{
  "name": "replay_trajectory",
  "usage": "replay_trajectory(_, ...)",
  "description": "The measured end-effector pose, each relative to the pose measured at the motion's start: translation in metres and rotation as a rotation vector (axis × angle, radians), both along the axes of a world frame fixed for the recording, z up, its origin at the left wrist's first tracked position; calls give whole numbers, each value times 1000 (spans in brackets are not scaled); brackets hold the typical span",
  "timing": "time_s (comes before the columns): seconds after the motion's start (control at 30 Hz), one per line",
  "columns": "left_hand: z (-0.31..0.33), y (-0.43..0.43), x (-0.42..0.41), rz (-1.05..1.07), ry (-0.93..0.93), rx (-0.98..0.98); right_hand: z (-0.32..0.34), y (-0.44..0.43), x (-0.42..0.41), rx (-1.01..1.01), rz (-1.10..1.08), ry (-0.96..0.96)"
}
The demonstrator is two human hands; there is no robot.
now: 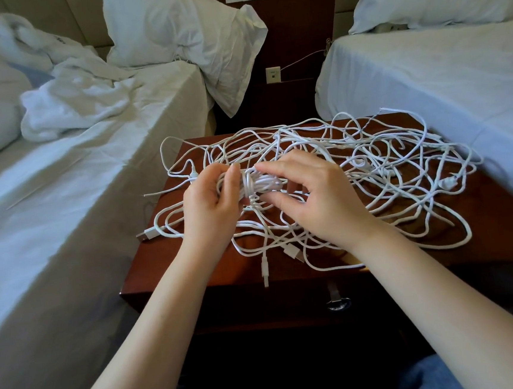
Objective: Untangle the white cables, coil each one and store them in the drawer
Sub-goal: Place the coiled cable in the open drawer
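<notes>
Two white-sheeted beds flank a dark wooden table (168, 264), and on top of that table it's a sea of white cables (386, 164), loops sprawling from its left edge right across to its far right corner. Over the middle of the table, both hands are on one coiled bundle (259, 185). The left hand (209, 204) wraps its fingers round the bundle's left end in a firm grip. The right hand (314, 195) pinches the other end, index finger laid over the top, thumb tucked beneath. The wrap round the bundle's waist looks to be the work in hand, though whether a tail is being tucked in I cannot tell.

Progress? Early days, I'd judge. One cable looks coiled, or very nearly; everything else on the table is knotted spaghetti. How many cables are in there can't be counted, but plugs show: one USB plug (147, 235) near the table's left edge, another plug (265, 274) dangling over its front edge. And the drawer (243, 304), just under the table's top at the front, looks closed, its metal handle (338, 300) untouched, nothing seen stored. So what's left: finish this coil, open the drawer, drop it in, then tease the rest apart one at a time.
</notes>
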State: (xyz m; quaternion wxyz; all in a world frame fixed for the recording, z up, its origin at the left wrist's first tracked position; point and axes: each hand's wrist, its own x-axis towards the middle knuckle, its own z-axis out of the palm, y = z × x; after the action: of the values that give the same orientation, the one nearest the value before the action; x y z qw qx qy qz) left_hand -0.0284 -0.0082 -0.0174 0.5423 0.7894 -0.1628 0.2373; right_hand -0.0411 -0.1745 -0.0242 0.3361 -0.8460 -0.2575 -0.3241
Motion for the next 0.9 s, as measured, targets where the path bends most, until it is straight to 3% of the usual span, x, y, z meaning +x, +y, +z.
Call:
replay_trajectory(0.37, -1, 1, -3, -10, -3, 14, -1, 4, -2, 190, 102, 111)
replay_trajectory(0.8, 0, -6, -5, -27, 55, -88, 0, 0, -1, 169, 43, 97)
replay_trajectory(0.9, 2, -7, -9, -59, 102, -101, 5, -2, -9, 87, -10, 73)
